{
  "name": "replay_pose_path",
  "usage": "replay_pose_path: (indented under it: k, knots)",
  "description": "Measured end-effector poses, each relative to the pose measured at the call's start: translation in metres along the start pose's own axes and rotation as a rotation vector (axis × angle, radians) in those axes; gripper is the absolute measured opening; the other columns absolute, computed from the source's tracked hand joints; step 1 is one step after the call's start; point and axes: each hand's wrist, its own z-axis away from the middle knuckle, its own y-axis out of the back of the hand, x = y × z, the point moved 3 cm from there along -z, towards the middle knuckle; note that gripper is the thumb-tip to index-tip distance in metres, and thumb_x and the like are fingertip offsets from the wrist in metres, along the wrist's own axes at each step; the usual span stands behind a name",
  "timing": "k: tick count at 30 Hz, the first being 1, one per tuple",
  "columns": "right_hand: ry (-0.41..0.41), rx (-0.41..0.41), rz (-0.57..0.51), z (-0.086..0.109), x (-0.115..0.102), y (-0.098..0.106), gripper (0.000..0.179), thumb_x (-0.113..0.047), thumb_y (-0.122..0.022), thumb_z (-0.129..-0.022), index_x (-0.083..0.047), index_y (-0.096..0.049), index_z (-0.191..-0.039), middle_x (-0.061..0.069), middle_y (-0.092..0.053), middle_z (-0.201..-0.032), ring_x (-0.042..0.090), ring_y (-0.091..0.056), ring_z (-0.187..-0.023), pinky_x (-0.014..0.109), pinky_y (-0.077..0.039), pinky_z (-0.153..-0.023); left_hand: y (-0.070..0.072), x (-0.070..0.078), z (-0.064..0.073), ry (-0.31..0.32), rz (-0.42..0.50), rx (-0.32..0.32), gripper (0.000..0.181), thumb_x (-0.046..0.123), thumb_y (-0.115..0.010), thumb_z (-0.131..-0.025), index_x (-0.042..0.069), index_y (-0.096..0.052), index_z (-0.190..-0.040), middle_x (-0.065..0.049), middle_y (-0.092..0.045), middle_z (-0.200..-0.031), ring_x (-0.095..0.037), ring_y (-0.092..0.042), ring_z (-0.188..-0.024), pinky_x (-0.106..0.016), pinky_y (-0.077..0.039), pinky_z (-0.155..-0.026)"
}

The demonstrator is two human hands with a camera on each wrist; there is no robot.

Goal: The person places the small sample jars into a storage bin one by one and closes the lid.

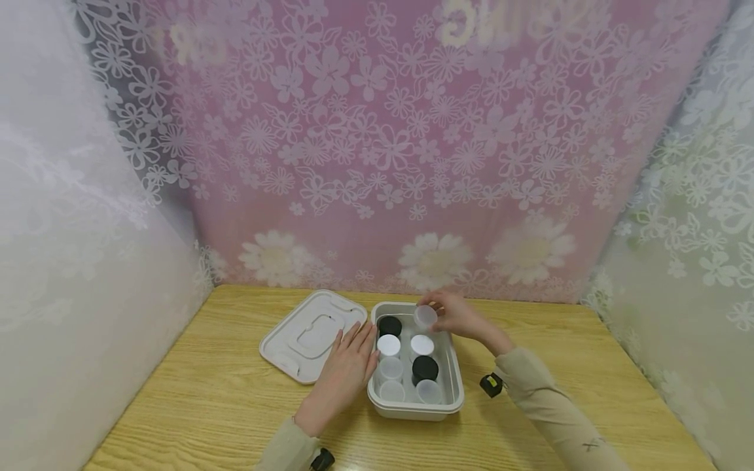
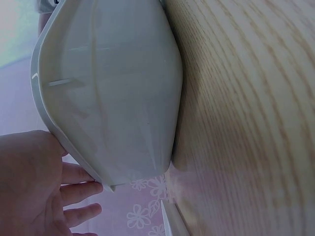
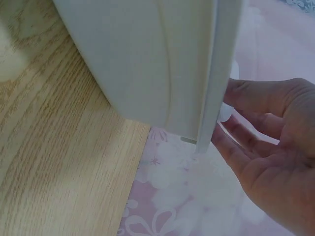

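A white plastic bin (image 1: 415,413) stands on the table with several small round jars in it, in two columns. My right hand (image 1: 456,315) pinches a translucent round jar (image 1: 425,317) between thumb and fingers at the bin's far right corner. In the right wrist view the bin wall hides most of that jar. My left hand (image 1: 347,363) rests with extended fingers along the bin's left rim; the left wrist view shows its fingertips (image 2: 93,189) at the rim. Inside are black-lidded jars (image 1: 425,368), white-lidded jars (image 1: 389,346) and other translucent jars (image 1: 392,391).
A white lid (image 1: 312,333) lies flat on the wooden table (image 1: 206,392), left of the bin and partly behind my left hand. Black wrist devices (image 1: 491,384) show beside both forearms. Floral curtains (image 1: 389,163) hang behind the table and along both sides.
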Motion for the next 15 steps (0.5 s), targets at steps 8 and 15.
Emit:
replay_pose_path:
  k: [8, 15]
  knots:
    - [0.001, 0.02, 0.142, 0.0, -0.002, -0.005, 0.049, 0.003, -0.086, -0.074, 0.0, -0.071, -0.121, 0.017, -0.066, -0.12, 0.033, -0.065, -0.103, 0.044, -0.058, -0.085, 0.0, 0.0, 0.0, 0.007, 0.008, -0.012, 0.05, 0.029, -0.052, -0.107, 0.001, -0.05, -0.148, -0.014, -0.049, -0.153, -0.033, -0.041, -0.145, -0.059, -0.034, -0.115]
    - [0.047, 0.043, 0.309, 0.0, -0.006, -0.012, 0.049, 0.001, -0.088, -0.072, -0.001, -0.072, -0.118, 0.016, -0.069, -0.116, 0.032, -0.067, -0.097, 0.042, -0.057, -0.078, 0.0, -0.001, 0.0, 0.005, 0.001, -0.012, 0.05, 0.029, -0.052, -0.107, 0.001, -0.05, -0.148, -0.014, -0.049, -0.153, -0.032, -0.041, -0.145, -0.058, -0.034, -0.115]
